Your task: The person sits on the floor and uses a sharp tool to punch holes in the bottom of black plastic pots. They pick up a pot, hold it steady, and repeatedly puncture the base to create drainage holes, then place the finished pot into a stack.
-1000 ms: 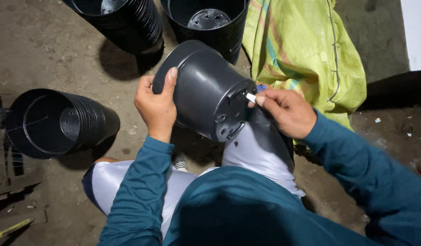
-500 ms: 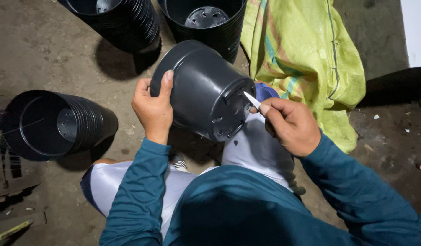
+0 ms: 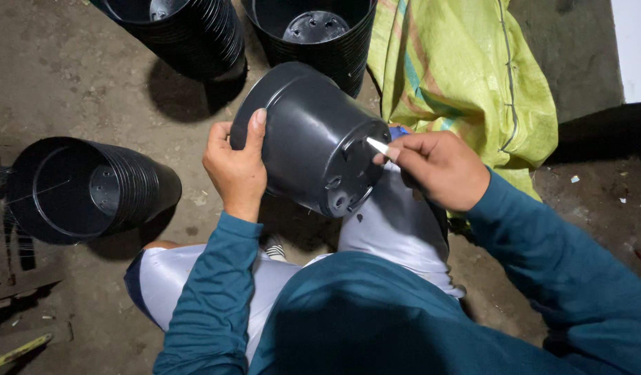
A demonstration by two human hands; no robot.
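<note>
A black plastic plant pot lies tilted on its side over my right knee, its holed base turned towards me. My left hand grips the pot's wall near the rim. My right hand pinches a small white blade-like tool with a blue part behind it; the white tip touches the edge of the pot's base. I am crouched, in teal sleeves and light grey trousers.
A stack of nested black pots lies on its side at the left. Two more stacks stand at the top, one left and one behind the held pot. A yellow-green woven sack lies at the right on the dirt floor.
My right hand has shifted slightly up and right along the pot's base, with the white tool tip now at the base's upper edge. The left hand keeps its grip.
</note>
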